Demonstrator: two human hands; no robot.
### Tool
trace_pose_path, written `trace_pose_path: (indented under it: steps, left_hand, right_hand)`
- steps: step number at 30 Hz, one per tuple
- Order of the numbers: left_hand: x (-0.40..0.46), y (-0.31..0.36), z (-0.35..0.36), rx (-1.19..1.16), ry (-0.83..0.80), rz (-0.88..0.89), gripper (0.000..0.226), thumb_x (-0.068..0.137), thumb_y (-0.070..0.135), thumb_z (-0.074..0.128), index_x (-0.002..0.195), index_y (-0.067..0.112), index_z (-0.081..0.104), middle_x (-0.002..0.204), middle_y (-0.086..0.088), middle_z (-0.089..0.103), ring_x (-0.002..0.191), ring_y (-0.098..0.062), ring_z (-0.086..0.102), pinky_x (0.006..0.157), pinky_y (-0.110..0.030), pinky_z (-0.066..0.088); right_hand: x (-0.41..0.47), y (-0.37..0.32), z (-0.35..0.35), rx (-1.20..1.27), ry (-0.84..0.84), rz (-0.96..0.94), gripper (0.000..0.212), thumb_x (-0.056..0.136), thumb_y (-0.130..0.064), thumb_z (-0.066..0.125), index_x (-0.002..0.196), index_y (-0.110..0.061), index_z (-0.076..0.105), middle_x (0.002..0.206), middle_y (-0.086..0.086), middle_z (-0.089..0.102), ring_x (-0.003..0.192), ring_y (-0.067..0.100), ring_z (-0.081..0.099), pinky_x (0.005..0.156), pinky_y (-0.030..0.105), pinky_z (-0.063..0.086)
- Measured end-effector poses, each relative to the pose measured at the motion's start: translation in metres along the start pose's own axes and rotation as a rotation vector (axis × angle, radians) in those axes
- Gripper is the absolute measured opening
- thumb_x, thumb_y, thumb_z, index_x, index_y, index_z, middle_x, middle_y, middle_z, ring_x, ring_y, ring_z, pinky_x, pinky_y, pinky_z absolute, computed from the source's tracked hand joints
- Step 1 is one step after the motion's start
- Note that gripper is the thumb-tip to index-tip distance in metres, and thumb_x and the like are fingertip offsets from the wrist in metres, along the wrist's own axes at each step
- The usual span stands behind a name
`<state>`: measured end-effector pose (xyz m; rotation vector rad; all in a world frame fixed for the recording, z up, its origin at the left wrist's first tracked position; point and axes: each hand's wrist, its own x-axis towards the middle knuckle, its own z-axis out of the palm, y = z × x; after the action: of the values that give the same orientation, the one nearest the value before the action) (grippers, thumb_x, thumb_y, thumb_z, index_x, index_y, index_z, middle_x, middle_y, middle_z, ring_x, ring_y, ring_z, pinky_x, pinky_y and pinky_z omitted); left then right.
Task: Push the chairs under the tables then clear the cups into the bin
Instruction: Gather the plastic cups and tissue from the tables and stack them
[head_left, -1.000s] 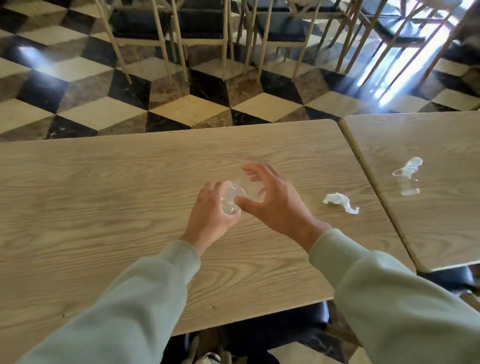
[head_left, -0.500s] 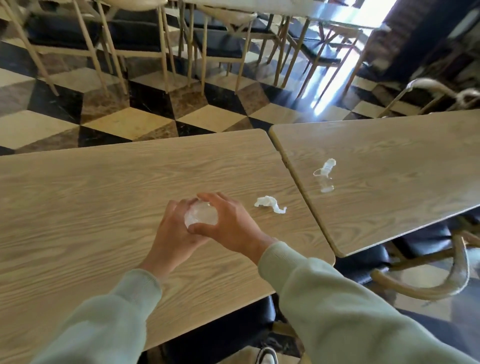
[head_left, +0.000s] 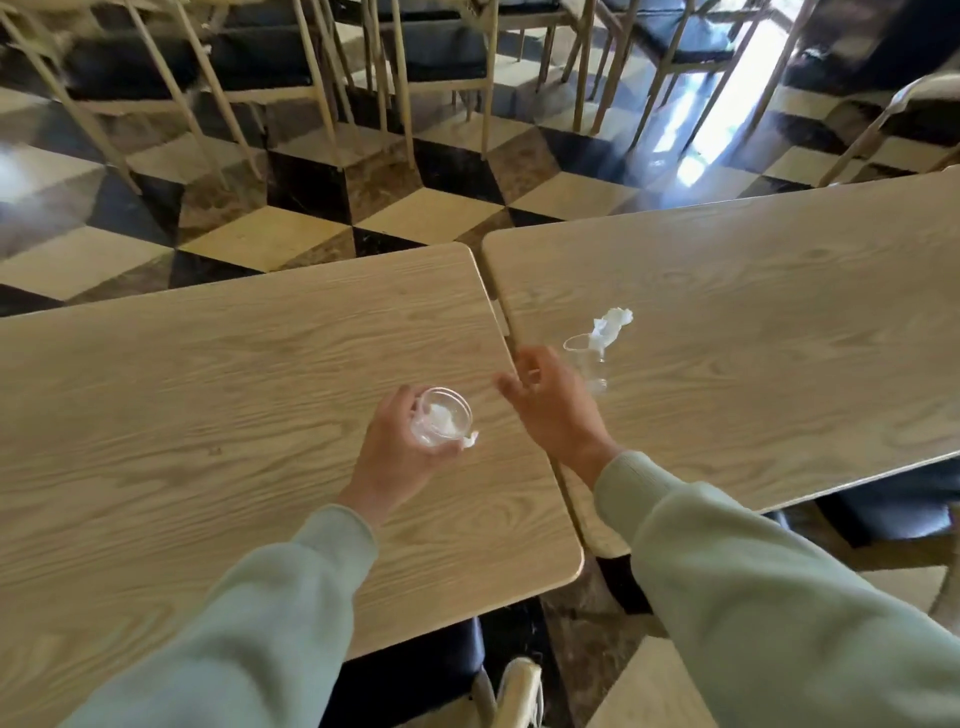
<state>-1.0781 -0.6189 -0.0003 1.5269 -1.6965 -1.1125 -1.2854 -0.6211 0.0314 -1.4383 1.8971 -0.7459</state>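
Left hand (head_left: 400, 447) grips a clear cup (head_left: 441, 423) stuffed with tissue near the left table's (head_left: 208, 395) right edge. Right hand (head_left: 550, 410), fingers loosely spread, hovers beside a second cup (head_left: 589, 364) near the right table's (head_left: 779, 322) left edge.

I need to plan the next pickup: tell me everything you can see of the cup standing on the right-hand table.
The clear plastic cup stands upright near the left edge of the right-hand table. It looks thin and see-through, with a round open rim. A crumpled white tissue sticks up out of it past the rim. The right hand, fingers loosely spread, hovers just left of it; I cannot tell whether it touches.
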Motion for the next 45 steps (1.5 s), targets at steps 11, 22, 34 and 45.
trace_pose_path:
  steps: [11, 22, 34, 45]
  left_hand:
    - [0.04, 0.041, 0.086, -0.063, -0.064, -0.023, 0.058, 0.061, 0.05, 0.084, 0.112, 0.047, 0.056, 0.121, -0.004, 0.066, 0.112, -0.016, 0.064, 0.099, -0.03, 0.051]
    - [0.053, 0.025, 0.108, -0.061, -0.072, -0.048, 0.065, 0.075, 0.022, 0.094, 0.13, 0.014, 0.061, 0.124, -0.008, 0.065, 0.112, -0.02, 0.064, 0.098, -0.031, 0.052]
    - [0.034, 0.034, 0.086, -0.036, -0.071, -0.099, 0.056, 0.072, 0.025, 0.09, 0.118, 0.027, 0.058, 0.117, -0.003, 0.068, 0.11, -0.022, 0.064, 0.098, -0.04, 0.053]
    - [0.003, 0.012, 0.032, -0.033, 0.031, -0.09, 0.067, 0.069, 0.019, 0.092, 0.128, 0.014, 0.062, 0.118, -0.005, 0.07, 0.109, -0.024, 0.066, 0.094, -0.042, 0.052]
  right_hand:
    - [0.086, 0.118, -0.051, -0.333, 0.018, 0.372, 0.088, 0.086, -0.062, 0.07, 0.144, -0.001, 0.044, 0.135, 0.022, 0.051, 0.13, 0.039, 0.045, 0.109, 0.047, 0.039]
    - [0.081, 0.133, -0.028, 0.062, 0.115, 0.425, 0.064, 0.08, -0.044, 0.079, 0.133, -0.015, 0.058, 0.106, -0.008, 0.063, 0.093, 0.012, 0.06, 0.077, 0.024, 0.045]
    - [0.008, 0.041, -0.019, 0.678, 0.017, 0.144, 0.078, 0.066, -0.034, 0.089, 0.135, -0.029, 0.054, 0.105, -0.006, 0.077, 0.104, 0.013, 0.074, 0.088, 0.032, 0.059]
    - [-0.015, 0.0, 0.03, 0.423, -0.121, 0.06, 0.057, 0.075, -0.022, 0.089, 0.122, -0.039, 0.062, 0.117, -0.013, 0.072, 0.115, 0.001, 0.064, 0.099, 0.032, 0.053]
